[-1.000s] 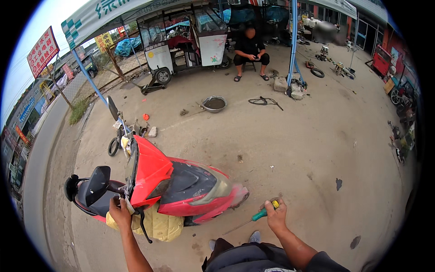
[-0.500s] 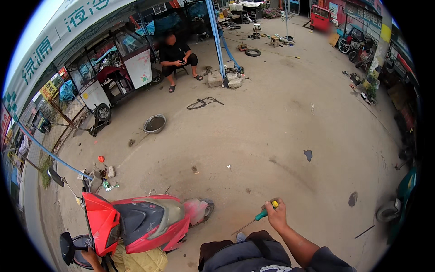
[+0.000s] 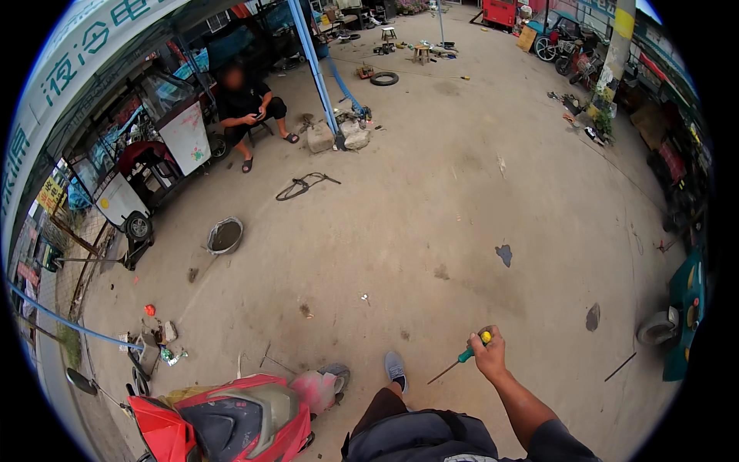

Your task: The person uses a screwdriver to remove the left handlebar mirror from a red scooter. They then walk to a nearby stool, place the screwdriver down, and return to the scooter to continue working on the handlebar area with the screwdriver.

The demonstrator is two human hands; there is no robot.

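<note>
My right hand (image 3: 489, 354) is closed on a screwdriver (image 3: 465, 355) with a green handle and a long thin shaft pointing down-left; a small yellow piece (image 3: 486, 337) also shows in the grip, too small to name. My left hand is not in view. At the lower left is a red-and-black scooter (image 3: 231, 420) with a dusty rear wheel (image 3: 336, 379). My grey shoe (image 3: 395, 367) is on the concrete between the scooter and the screwdriver.
A seated person (image 3: 242, 108) is by a white three-wheeler (image 3: 183, 138) and blue posts (image 3: 312, 69). A metal basin (image 3: 225, 236), a looped dark part (image 3: 304, 187) and a tyre (image 3: 384, 78) lie on the ground. A green vehicle (image 3: 679, 323) stands at the right.
The view has swung rightward, so the scooter sits lower. My left hand, earlier at the handlebar, has left view. One foot has stepped forward; the screwdriver stays in my right hand.
</note>
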